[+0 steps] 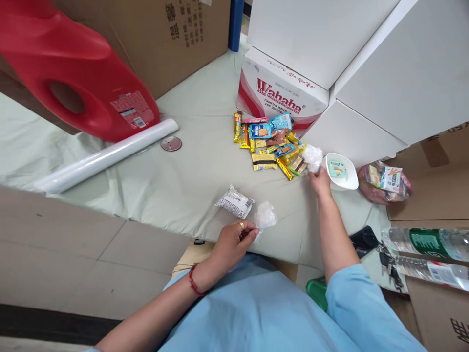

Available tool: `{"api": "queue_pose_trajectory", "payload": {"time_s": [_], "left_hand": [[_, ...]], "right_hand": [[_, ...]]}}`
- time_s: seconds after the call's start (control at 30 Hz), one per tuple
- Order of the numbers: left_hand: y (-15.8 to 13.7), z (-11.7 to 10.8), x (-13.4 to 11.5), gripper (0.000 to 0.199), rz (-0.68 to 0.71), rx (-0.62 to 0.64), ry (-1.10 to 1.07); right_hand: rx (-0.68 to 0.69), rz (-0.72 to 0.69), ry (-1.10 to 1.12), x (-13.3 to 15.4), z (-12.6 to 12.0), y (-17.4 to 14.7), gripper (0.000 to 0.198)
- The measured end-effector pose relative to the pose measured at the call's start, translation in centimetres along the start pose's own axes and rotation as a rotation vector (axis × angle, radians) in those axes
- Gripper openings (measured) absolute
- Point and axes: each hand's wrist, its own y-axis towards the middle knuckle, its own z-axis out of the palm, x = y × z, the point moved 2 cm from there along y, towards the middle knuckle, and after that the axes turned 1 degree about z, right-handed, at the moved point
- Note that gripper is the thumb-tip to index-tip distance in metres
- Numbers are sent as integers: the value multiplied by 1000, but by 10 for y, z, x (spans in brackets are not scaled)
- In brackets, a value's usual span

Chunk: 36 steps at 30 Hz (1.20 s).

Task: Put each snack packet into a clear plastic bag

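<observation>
Near the table's front edge, my left hand pinches a clear crumpled plastic bag between thumb and fingers. A small white printed packet lies just beyond that hand. Farther right, my right hand is closed at a whitish crumpled plastic bag; its fingertips are partly hidden. Right beside it stands a white bowl with a light green printed packet inside. To the left of the right hand lies a pile of small wrapped snacks in yellow, blue and brown.
A Wahaha carton and white boxes stand behind the snacks. On the left are a red jug, a plastic film roll and a round metal disc. A filled bag and bottles sit at right.
</observation>
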Motion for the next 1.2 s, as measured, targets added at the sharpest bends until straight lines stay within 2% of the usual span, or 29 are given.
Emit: {"api": "queue_pose_trajectory", "payload": {"time_s": [0.1, 0.13, 0.17, 0.2, 0.23, 0.27, 0.33, 0.37, 0.5, 0.57, 0.7, 0.9, 1.07, 1.2], "left_hand": [[-1, -1, 0, 30, 0, -75, 10], [-2, -2, 0, 29, 7, -95, 27], [-2, -2, 0, 28, 14, -114, 50], [-3, -2, 0, 27, 23, -131, 78], [-2, -1, 0, 26, 34, -144, 109], [-2, 0, -1, 25, 48, -148, 141], [0, 4, -2, 25, 88, -119, 182], [1, 7, -2, 25, 102, -90, 182], [9, 21, -3, 33, 22, -27, -5], [12, 25, -2, 41, -33, -18, -162], [14, 23, 2, 42, -50, -8, -369], [13, 10, 5, 52, -170, -62, -462], [16, 12, -5, 52, -71, -49, -466], [18, 19, -2, 63, -202, -10, -622]], "right_hand": [[-197, -46, 191, 17, -11, -43, 53], [-189, -55, 308, 22, -12, -68, 51], [-111, -38, 448, 25, -11, -95, 46], [61, -5, 599, 29, -6, -124, 43], [306, 34, 735, 34, 0, -152, 45], [490, 63, 837, 39, 5, -178, 49], [669, 71, 928, 48, 12, -215, 45], [682, 63, 942, 52, 15, -224, 42], [587, 49, 946, 59, 15, -224, 34], [634, 46, 953, 59, 13, -217, 36], [747, 45, 960, 57, 9, -210, 39], [665, 169, 1007, 45, -3, -199, 46], [645, 231, 1049, 38, -9, -198, 49], [629, 221, 1050, 39, -11, -201, 50]]}}
